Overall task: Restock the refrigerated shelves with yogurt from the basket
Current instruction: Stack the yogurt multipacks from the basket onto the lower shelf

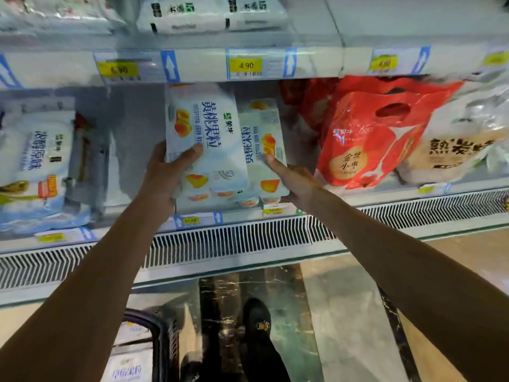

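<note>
A white and blue yogurt multipack with peach pictures (212, 133) is tilted at the mouth of the lower fridge shelf, and my left hand (165, 172) grips its lower left corner, thumb across the front. A second peach yogurt pack (263, 139) stands just to its right on the shelf. My right hand (289, 177) rests flat against that pack's lower right side, fingers stretched out. The dark basket (154, 334) sits on the floor at the bottom left with more white yogurt packs (126, 368) inside.
White yogurt packs (41, 161) fill the shelf's left side. A red bag (369, 136) and a pale bag (462, 144) stand to the right. The upper shelf rail (248, 64) carries yellow price tags. A vent grille (234, 238) runs below; my shoe (256, 329) is on the floor.
</note>
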